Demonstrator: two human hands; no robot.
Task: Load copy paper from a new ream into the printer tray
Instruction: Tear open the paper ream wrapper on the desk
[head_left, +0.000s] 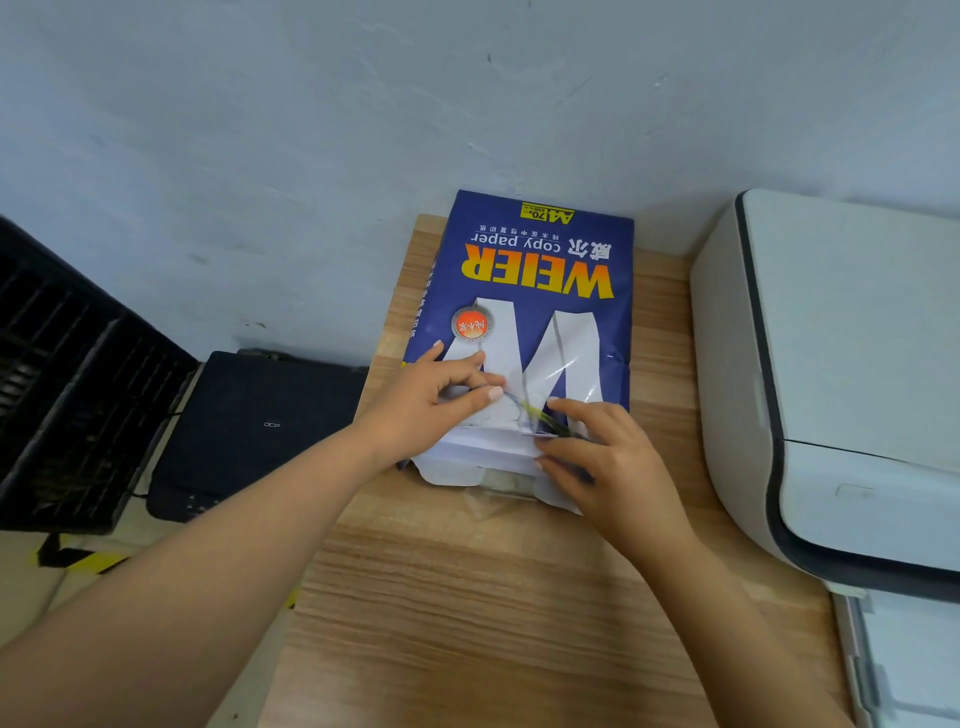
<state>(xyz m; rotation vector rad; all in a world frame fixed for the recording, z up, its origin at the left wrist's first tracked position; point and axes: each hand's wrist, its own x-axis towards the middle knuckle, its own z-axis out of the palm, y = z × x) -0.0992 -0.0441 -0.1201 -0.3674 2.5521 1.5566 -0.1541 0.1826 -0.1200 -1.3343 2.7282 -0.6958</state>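
A blue ream of copy paper (530, 291) lies flat on the wooden table (467, 597), its far end against the wall. Its near end is torn open, and white sheets (483, 449) show under the ragged wrapper. My left hand (431, 405) rests on the ream's near left part, thumb and fingers pinching the torn wrapper. My right hand (597, 457) grips the wrapper's torn edge at the near right corner. The white printer (841, 364) stands at the right, and its pulled-out tray (904, 660) shows at the bottom right.
A black device (249, 426) sits low at the left beside the table, with a dark slatted crate (67, 374) further left. The grey wall runs behind everything. Yellow-black tape (78, 558) marks the floor.
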